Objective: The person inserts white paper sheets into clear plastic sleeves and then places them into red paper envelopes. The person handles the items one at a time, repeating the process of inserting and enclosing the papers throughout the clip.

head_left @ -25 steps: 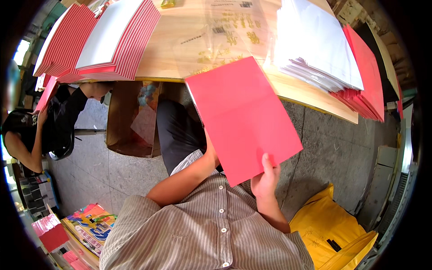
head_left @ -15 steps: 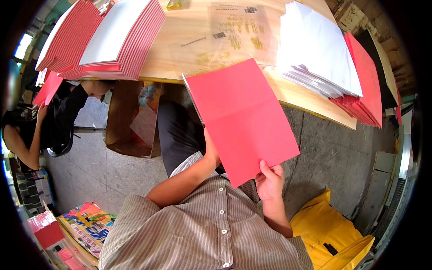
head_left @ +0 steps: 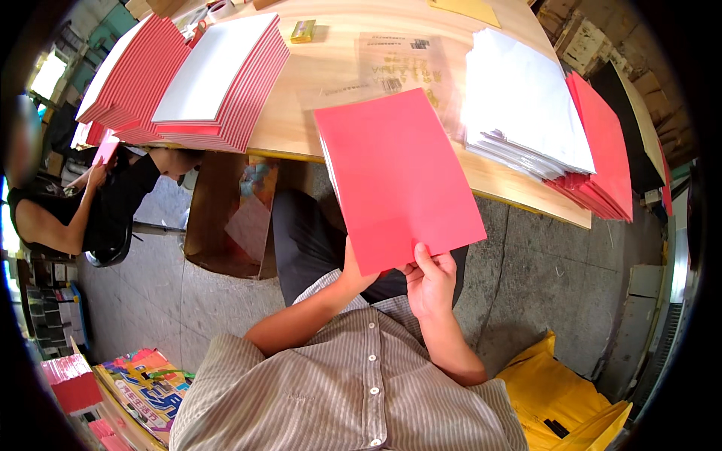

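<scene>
"So, what has just changed with the red folder [head_left: 402, 177]?"

"It has turned a little: its lower end has swung left and away from the striped shirt [head_left: 323, 368], and the near edge slants less than it did. The right hand [head_left: 434, 286] came along, so the two hands are closer together than a moment ago."

"How are they gripping?"

"The right one is clamped on the near edge, thumb on the red face and fingers tucked behind. The left hand [head_left: 357, 269] is at the lower left edge, but its fingers are mostly hidden behind the folder, so I can't tell whether it pinches or only props."

"And where does the folder sit?"

"Held up over the lap, its far end overlapping the near edge of the tabletop [head_left: 289, 128] in this view. A red-edged stack [head_left: 218, 75] stands to the left, a white pile [head_left: 523, 105] to the right, with clear plastic bags [head_left: 406, 60] between."

"Meaning what for the work?"

"My guess is it's being straightened in the hands. It lies on neither pile, so handling seems under way."
</scene>
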Demonstrator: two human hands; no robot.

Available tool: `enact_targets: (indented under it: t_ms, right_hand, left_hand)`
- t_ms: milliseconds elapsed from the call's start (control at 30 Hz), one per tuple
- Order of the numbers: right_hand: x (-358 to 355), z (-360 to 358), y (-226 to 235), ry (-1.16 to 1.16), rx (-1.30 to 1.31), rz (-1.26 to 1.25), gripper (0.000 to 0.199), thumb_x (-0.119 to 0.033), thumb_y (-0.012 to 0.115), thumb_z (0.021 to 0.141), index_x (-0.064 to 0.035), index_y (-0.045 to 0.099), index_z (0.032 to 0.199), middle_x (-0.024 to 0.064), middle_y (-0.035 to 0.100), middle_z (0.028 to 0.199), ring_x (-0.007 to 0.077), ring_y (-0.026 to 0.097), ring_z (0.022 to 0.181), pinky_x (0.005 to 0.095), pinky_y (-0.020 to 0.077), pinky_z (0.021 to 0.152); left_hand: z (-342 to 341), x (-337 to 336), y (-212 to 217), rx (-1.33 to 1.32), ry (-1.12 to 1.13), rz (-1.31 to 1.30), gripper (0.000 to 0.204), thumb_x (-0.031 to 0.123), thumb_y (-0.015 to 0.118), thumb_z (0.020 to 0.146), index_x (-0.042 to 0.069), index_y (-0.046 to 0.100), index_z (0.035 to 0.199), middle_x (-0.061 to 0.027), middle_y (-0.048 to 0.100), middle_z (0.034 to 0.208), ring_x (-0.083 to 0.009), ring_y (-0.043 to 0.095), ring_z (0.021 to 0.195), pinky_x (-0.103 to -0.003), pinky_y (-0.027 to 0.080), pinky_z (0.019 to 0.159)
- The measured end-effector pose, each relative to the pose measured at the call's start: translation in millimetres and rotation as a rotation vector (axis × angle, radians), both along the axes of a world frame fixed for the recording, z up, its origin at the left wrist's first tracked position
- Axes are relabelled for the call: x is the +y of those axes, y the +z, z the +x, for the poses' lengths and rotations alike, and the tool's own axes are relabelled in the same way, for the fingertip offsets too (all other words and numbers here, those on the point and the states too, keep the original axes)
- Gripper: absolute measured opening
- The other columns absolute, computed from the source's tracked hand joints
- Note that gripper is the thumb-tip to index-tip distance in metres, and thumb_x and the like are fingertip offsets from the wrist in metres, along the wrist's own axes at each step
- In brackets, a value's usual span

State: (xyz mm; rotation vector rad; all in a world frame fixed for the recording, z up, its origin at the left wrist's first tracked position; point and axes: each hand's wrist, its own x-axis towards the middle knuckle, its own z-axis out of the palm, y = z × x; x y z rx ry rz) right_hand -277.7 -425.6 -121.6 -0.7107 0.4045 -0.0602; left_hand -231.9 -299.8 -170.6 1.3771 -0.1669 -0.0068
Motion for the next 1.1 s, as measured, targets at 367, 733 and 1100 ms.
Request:
enact_targets:
  t_ms: [367, 733, 1100]
  right_hand:
    - [14, 39, 13, -0.036, -0.022, 0.126, 0.019, -0.004, 0.053, 0.101, -0.0023, 0.057, 0.12, 0.0117, 0.066, 0.115, 0.0228, 0.068, 0.101, 0.0418, 0.0591, 0.092]
    - [32, 120, 24, -0.041, 0.08, 0.299, 0.028, -0.001, 0.046, 0.103, -0.0058, 0.049, 0.13, 0.0098, 0.059, 0.12, 0.0269, 0.063, 0.107, 0.0477, 0.0549, 0.098]
    - [45, 153, 6, -0.097, 0.108, 0.262, 0.036, 0.003, 0.048, 0.1, -0.0104, 0.046, 0.132, 0.0105, 0.054, 0.125, 0.0277, 0.06, 0.11, 0.0509, 0.0496, 0.101]
  left_hand:
    - [1, -13, -3, 0.056, 0.085, -0.065, 0.022, -0.006, 0.05, 0.095, -0.002, 0.066, 0.109, -0.0063, 0.07, 0.099, -0.0146, 0.065, 0.095, -0.029, 0.052, 0.083]
    - [57, -2, -3, 0.208, 0.016, -0.299, 0.025, -0.002, 0.048, 0.1, 0.001, 0.062, 0.121, -0.0051, 0.067, 0.112, -0.0115, 0.064, 0.098, -0.026, 0.052, 0.086]
    - [70, 11, -2, 0.364, -0.041, -0.338, 0.024, 0.01, 0.05, 0.104, 0.006, 0.061, 0.125, -0.0048, 0.069, 0.115, -0.0134, 0.068, 0.097, -0.029, 0.055, 0.084]
